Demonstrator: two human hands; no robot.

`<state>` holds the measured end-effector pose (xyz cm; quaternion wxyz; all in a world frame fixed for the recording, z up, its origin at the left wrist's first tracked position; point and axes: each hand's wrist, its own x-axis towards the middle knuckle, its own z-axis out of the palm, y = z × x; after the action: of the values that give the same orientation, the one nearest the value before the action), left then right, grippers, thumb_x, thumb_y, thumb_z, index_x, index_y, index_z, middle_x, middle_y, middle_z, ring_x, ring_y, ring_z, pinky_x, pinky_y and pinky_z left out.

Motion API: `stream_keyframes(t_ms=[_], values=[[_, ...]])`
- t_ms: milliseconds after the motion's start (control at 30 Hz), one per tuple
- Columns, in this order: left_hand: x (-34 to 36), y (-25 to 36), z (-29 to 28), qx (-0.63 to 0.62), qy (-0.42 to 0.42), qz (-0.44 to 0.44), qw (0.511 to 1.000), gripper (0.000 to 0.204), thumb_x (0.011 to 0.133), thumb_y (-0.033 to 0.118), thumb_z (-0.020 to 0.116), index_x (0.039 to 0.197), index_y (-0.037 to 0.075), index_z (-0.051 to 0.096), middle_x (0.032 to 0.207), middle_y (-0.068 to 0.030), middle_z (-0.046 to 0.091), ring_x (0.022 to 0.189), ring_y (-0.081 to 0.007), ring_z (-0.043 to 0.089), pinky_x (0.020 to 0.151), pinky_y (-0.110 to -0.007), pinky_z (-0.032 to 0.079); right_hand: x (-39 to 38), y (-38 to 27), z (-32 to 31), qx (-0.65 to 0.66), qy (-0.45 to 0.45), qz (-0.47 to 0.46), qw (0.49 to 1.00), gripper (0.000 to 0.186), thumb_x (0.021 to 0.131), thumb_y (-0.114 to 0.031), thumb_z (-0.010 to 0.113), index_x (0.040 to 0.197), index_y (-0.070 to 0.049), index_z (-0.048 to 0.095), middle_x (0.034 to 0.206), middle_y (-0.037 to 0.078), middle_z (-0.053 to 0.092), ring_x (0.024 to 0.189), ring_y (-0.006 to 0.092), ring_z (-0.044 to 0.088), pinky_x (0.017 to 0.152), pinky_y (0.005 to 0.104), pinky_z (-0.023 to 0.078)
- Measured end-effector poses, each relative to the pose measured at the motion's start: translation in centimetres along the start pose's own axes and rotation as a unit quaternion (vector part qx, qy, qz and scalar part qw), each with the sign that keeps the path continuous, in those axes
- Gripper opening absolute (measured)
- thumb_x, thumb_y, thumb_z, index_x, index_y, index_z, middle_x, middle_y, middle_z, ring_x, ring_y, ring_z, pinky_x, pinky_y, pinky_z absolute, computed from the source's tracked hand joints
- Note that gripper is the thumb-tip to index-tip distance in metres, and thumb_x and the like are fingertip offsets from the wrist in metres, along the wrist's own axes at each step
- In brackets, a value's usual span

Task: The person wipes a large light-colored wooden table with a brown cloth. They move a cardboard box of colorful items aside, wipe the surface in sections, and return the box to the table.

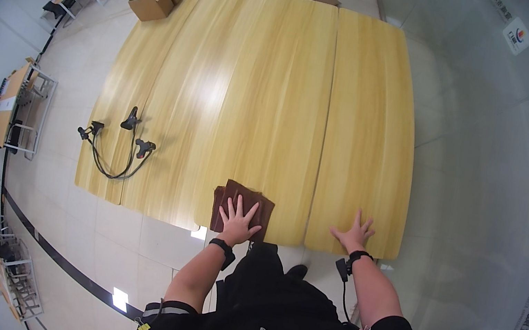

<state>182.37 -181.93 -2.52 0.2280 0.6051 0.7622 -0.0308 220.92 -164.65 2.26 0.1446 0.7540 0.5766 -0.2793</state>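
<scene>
A folded dark brown cloth (229, 194) lies near the front edge of the wood-grain table (276, 97). Flat on top of it rests my left hand (238, 222), fingers spread, hiding part of the cloth. Further right, my right hand (354, 234) touches the bare tabletop close to the front edge, its fingers also apart and nothing in them. Dark bands circle both wrists, and a small black device with a cable hangs by the right one.
Black cabled devices (119, 148) lie at the table's left. Cardboard boxes (153, 1) with colourful contents stand at the far left corner. Seams run between the table's boards. A glass wall (488, 167) rises on the right; other desks (16, 102) line the left.
</scene>
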Motion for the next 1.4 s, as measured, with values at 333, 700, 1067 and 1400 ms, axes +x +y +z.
stream_keyframes(t_ms=[333,700,1067,1400], values=[[34.1,-3.0,-13.7,0.051,0.075,0.045,0.995,0.094,0.094,0.08,0.059,0.173,0.045,0.024,0.183,-0.021,0.008,0.164,-0.0559,0.006,0.119,-0.087,0.012,1.2,-0.3,0.7,0.042,0.008,0.006,0.999,0.149,0.063,-0.052,0.103,0.177,-0.03,0.01,0.179,0.033,-0.005,0.161,0.0635,-0.002,0.129,0.0683,0.024],[41.7,-5.1,-18.0,0.094,0.104,0.034,0.989,0.088,0.101,0.075,0.052,0.175,0.037,0.023,0.183,-0.0197,0.012,0.165,-0.0529,0.009,0.122,-0.083,0.012,1.7,0.7,1.8,0.041,0.011,0.007,0.999,0.151,0.062,-0.049,0.104,0.177,-0.028,0.009,0.179,0.032,-0.006,0.161,0.0643,-0.004,0.13,0.0668,0.025],[6.2,-5.9,-3.5,0.07,0.103,0.028,0.992,0.085,0.103,0.062,0.06,0.173,0.023,0.032,0.178,-0.0283,0.02,0.162,-0.0575,0.016,0.126,-0.077,0.014,0.9,0.8,1.1,0.043,-0.008,0.0,0.999,0.149,0.066,-0.052,0.102,0.177,-0.029,0.006,0.179,0.034,-0.006,0.16,0.0654,-0.003,0.132,0.0641,0.018],[-2.5,-5.3,1.4,0.03,0.083,-0.032,0.996,0.076,0.104,0.056,0.061,0.172,0.035,0.034,0.18,-0.0227,0.019,0.163,-0.0556,0.013,0.126,-0.077,0.014,0.3,0.3,0.6,0.011,-0.004,-0.007,1.0,0.144,0.068,-0.057,0.098,0.177,-0.034,0.006,0.18,0.031,-0.003,0.159,0.0666,0.004,0.13,0.068,0.024]])
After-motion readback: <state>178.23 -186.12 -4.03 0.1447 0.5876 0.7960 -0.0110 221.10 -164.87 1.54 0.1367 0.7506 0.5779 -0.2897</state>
